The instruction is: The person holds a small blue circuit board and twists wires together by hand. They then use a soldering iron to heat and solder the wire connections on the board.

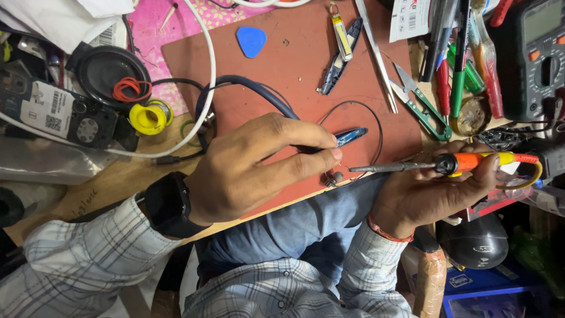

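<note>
My left hand (pixel 253 168), a black watch on its wrist, pinches blue tweezers (pixel 352 136) over the near edge of a reddish-brown mat (pixel 294 70). Just below the fingertips lies a small round grey part (pixel 336 176) on a thin black wire (pixel 376 121) that loops over the mat. My right hand (pixel 424 194) grips a soldering iron (pixel 465 163) by its orange handle. The iron lies level, its metal tip pointing left and ending right beside the small part and my left thumb.
On the mat lie a blue pick (pixel 251 41), long metal tweezers (pixel 376 59) and green-handled snips (pixel 421 103). Pens (pixel 453 59) and a multimeter (pixel 538 53) stand at the right. A yellow solder spool (pixel 150 116), a black round part and cables crowd the left.
</note>
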{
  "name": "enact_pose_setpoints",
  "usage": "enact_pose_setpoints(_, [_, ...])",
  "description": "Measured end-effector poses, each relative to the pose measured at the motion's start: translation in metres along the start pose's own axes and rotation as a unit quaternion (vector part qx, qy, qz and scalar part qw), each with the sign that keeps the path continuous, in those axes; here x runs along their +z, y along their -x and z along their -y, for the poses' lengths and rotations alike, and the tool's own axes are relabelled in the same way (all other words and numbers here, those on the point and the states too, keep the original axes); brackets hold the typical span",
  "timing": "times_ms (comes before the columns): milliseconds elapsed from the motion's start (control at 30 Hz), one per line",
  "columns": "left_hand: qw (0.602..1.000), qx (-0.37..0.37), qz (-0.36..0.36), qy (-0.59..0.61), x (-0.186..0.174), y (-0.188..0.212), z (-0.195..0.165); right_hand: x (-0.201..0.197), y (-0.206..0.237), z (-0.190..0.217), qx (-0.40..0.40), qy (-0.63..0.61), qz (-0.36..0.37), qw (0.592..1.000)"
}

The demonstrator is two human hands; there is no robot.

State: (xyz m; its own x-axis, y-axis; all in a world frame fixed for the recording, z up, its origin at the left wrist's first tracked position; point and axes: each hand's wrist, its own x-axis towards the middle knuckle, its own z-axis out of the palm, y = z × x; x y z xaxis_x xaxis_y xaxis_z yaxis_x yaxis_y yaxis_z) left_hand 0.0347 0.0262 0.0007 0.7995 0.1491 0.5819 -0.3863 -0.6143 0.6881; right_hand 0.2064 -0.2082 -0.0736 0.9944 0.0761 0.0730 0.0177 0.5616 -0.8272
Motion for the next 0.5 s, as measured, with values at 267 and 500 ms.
enact_pose_setpoints(267, [1.0,0.001,-0.007,0.001,0.0011,0.0004,-0.0001,0.0023,-0.0007,-0.0008,-0.006,-0.028,-0.043,0.999])
enact_pose_setpoints(500, [1.0,0.002,-0.008,-0.001,0.0015,0.0005,-0.0002,0.0054,0.0015,0.0007,0.001,-0.012,-0.013,1.0])
